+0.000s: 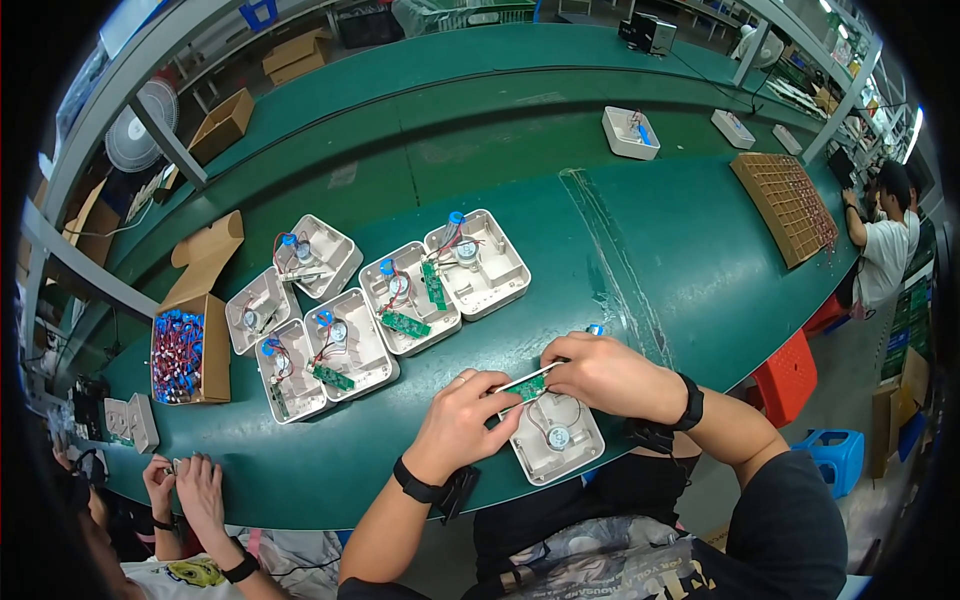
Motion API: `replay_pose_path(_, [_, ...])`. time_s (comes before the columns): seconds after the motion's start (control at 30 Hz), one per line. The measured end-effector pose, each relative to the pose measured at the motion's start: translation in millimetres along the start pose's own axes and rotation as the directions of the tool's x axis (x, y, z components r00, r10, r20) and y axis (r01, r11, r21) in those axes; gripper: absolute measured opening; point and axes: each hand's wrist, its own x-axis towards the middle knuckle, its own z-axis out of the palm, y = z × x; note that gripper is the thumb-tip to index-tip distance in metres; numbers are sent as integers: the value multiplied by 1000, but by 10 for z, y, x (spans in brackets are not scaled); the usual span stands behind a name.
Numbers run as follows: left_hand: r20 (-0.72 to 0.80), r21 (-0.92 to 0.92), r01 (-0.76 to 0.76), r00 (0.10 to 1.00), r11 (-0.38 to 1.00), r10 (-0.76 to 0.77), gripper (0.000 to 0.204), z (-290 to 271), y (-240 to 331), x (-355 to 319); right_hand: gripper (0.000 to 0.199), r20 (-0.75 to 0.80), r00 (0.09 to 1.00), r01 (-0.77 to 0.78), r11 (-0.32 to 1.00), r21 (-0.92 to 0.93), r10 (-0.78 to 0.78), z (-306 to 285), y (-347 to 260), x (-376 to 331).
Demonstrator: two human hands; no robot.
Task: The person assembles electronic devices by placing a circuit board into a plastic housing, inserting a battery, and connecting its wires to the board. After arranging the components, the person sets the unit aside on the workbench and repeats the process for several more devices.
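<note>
I see my left hand (462,415) and right hand (603,372) both pinching a small green board (530,385), one at each end. The board sits just over a white case (556,437) at the near edge of the green desk (620,240). Six more cases (385,310) lie further left.

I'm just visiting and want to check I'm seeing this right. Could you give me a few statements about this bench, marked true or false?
1. Both hands hold a green circuit board. True.
2. The board is over a white housing. True.
3. The bench is red. False: it is green.
4. The cardboard box at the left holds blue and red parts. True.
5. The left hand rests flat on the bench. False: its fingers grip the board.
</note>
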Motion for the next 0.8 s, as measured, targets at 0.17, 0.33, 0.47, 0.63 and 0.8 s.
replay_pose_path(0.17, [7,6,4,1000,1000,-4,11,-7,15,8,10,64,998,-9,995,-102,15,-20,-26,38])
replay_pose_path(0.33, [11,24,4,1000,1000,-4,10,1,16,16,13,124,992,-7,996,-93,18,-67,18,29])
replay_pose_path(0.47, [3,67,22,1000,998,-22,8,-59,43,19,17,35,999,18,999,41,-20,-214,184,-65])
replay_pose_path(0.63, [-29,149,54,998,987,-51,8,-112,33,31,22,-181,983,9,1000,-11,-11,-165,232,-216])
replay_pose_path(0.8, [-15,155,49,999,987,-47,8,-64,25,46,28,-216,975,-81,992,-91,60,31,-239,-277])
